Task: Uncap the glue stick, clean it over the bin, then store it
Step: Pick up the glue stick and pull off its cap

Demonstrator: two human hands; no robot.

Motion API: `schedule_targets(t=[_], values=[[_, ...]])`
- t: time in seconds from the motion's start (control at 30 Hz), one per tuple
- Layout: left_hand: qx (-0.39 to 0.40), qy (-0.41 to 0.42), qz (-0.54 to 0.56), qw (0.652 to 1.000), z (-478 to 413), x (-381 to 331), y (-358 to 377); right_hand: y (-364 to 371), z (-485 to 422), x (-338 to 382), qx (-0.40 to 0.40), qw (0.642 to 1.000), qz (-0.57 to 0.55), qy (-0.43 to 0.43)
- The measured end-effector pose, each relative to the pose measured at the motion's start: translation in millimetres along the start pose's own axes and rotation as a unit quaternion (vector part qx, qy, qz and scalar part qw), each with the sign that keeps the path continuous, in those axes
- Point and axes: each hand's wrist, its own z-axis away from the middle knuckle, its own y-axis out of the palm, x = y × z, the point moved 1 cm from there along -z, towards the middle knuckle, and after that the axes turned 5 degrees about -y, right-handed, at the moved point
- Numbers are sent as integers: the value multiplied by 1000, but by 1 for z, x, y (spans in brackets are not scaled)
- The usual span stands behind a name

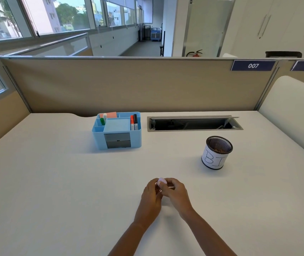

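Both hands — left hand [150,194], right hand [175,193] — grip the glue stick [161,181]

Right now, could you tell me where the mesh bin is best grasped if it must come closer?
Wrap the right hand around the mesh bin at its paper-wrapped side wall, coming from the near side. It stands upright as a plain cylinder with no handle and an open top.

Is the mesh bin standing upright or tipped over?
Upright. The mesh bin stands on its base on the desk, its open rim facing up.
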Motion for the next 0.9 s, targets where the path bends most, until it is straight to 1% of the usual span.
schedule_targets(t=[0.07,0.13,0.2,0.27,0.33,0.4,0.47,0.53,0.63,0.73,0.9], values=[[36,9,11,999,3,-5,2,2,-2,0,-5,999,-47,22],[46,-4,32,998,4,-4,5,2,-4,2,-4,994,-102,34],[24,-28,55,998,2,-3,4,0,-5,5,-11,991,-133,32],[-16,-51,79,995,0,-6,0,-2,-7,6,-21,991,-130,20],[-47,-70,119,989,-3,-11,-4,-3,-7,6,-27,994,-101,7],[-57,-90,149,983,-7,-17,-8,-2,-7,5,-28,998,-55,-8],[-48,-108,153,981,-12,-22,-9,-2,-3,2,-25,998,28,-47],[-22,-120,141,983,-16,-26,-9,-1,1,0,-17,989,108,-96],[2,-115,107,988,-17,-30,-7,1,7,-4,5,972,193,-133],[1,-117,94,989,-16,-33,-7,2,10,-9,7,958,244,-149],[-5,-125,85,988,-16,-36,-7,0,10,-12,-7,945,284,-161]])
